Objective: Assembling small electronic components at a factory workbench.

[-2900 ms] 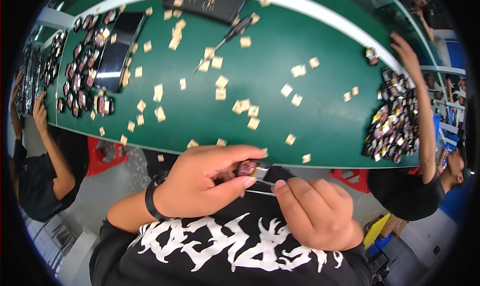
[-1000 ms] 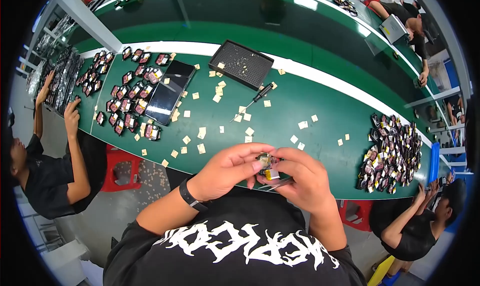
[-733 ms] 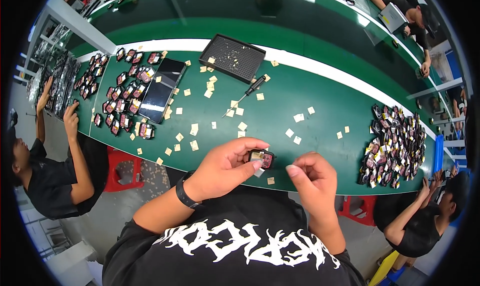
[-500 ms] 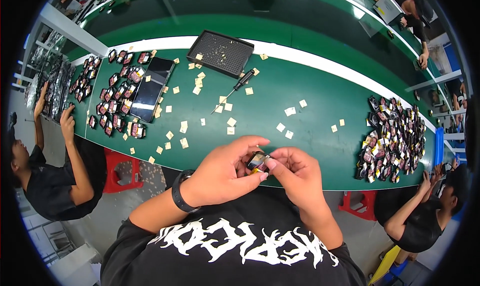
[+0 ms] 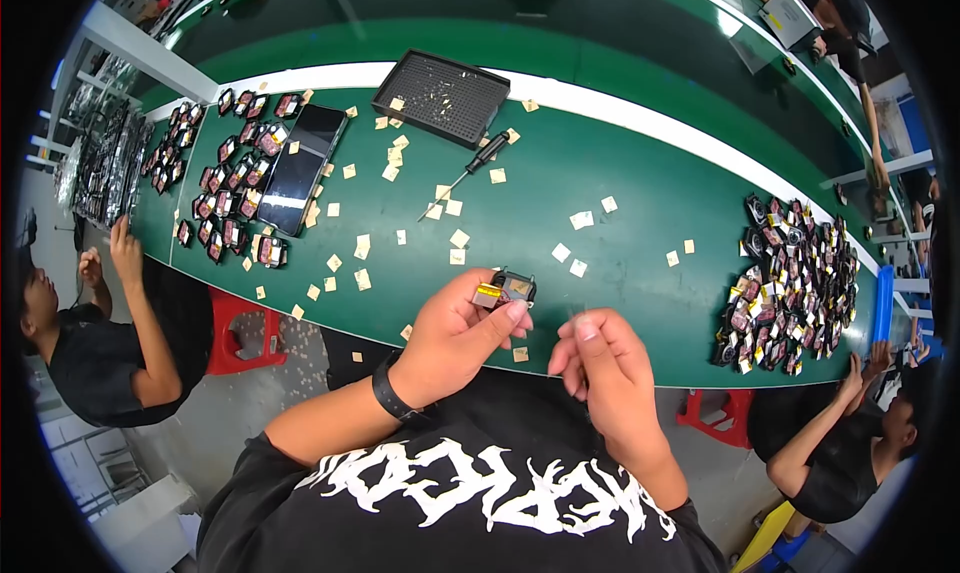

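Black housing (image 5: 517, 286), with a yellow-and-silver piece (image 5: 488, 295) beside it, was in my view over the desk (image 5: 650, 293), near its front edge. To the left, I saw similar units (image 5: 227, 204) beside a dark slab (image 5: 303, 168). The left hand (image 5: 455, 335) pinched the housing between thumb and fingers. The right hand (image 5: 605, 363) hung just apart, fingers curled; blur kept me from telling whether they pinched anything. Farther right, more units (image 5: 785, 293) lay heaped.
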The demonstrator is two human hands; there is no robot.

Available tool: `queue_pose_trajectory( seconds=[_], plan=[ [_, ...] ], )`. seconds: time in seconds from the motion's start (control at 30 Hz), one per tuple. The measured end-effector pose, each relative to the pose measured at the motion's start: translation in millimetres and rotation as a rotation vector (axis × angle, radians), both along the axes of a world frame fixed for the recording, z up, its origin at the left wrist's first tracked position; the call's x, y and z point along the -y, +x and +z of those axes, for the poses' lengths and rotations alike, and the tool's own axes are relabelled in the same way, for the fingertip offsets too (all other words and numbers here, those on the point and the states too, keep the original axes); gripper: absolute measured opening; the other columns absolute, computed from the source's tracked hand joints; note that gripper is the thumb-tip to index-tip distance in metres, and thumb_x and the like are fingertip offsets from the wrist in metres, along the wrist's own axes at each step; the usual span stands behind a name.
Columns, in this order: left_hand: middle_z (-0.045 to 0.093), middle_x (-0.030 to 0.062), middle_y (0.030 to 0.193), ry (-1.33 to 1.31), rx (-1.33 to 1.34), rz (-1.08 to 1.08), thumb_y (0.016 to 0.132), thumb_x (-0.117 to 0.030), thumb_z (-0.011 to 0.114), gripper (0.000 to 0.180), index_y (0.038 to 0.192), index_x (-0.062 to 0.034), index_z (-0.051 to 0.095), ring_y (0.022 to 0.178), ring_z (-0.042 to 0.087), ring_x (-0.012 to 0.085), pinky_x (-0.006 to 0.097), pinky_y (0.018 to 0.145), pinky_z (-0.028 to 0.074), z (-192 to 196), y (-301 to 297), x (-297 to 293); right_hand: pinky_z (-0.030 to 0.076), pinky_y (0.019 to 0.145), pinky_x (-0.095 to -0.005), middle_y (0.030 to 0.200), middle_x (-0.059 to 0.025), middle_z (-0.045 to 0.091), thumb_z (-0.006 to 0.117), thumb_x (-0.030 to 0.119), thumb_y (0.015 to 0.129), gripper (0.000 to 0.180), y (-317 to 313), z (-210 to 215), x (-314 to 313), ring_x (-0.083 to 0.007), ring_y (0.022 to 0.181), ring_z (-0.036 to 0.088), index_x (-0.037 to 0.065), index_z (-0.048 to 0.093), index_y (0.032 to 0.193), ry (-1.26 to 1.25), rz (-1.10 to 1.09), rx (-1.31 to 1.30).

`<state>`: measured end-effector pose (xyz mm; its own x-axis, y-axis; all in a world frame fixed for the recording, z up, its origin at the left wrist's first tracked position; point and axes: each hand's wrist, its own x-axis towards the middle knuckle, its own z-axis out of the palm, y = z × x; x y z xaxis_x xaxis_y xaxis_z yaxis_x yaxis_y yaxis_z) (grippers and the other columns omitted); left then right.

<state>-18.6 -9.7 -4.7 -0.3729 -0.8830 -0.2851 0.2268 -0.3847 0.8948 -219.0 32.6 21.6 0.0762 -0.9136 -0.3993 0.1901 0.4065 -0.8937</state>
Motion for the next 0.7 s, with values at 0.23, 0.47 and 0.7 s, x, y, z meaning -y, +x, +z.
queue_pose_trajectory(
  seconds=[0.23, 0.47, 0.7],
  plan=[
    [0.062, 0.0015, 0.089, -0.013, 0.020, 0.005, 0.104, -0.013, 0.059, 0.022, 0.121, 0.0002, 0.054, 0.073, 0.059, 0.0062, 0.022, 0.061, 0.048, 0.6, -1.7, -2.5, 0.048, 0.053, -0.0237, 0.083, -0.0100, 0.066, 0.048, 0.019, 0.110, 0.019, 16.2, 9.5, -1.4, -0.0087, 0.059, 0.058, 0.000, 0.048, 0.115, 0.176, 0.064, 0.216],
    [0.061, 0.0034, 0.085, -0.214, 0.227, 0.021, 0.105, -0.012, 0.055, 0.022, 0.123, 0.0003, 0.051, 0.064, 0.054, 0.0063, 0.023, 0.056, 0.045, -2.3, -6.1, -7.9, 0.045, 0.048, -0.0232, 0.080, -0.0089, 0.064, 0.050, 0.017, 0.109, 0.015, 22.1, 5.2, 2.1, -0.0095, 0.055, 0.056, 0.002, 0.044, 0.111, 0.214, 0.072, 0.222],
    [0.062, 0.0029, 0.084, -0.450, 0.378, 0.028, 0.104, -0.014, 0.058, 0.029, 0.128, 0.0015, 0.055, 0.062, 0.055, 0.0062, 0.023, 0.056, 0.046, -6.6, -5.7, -9.8, 0.038, 0.039, -0.0240, 0.072, -0.0089, 0.062, 0.053, 0.012, 0.106, 0.014, 28.2, 8.7, 5.2, -0.0092, 0.046, 0.049, 0.007, 0.041, 0.105, 0.273, -0.058, 0.321]
  ],
)
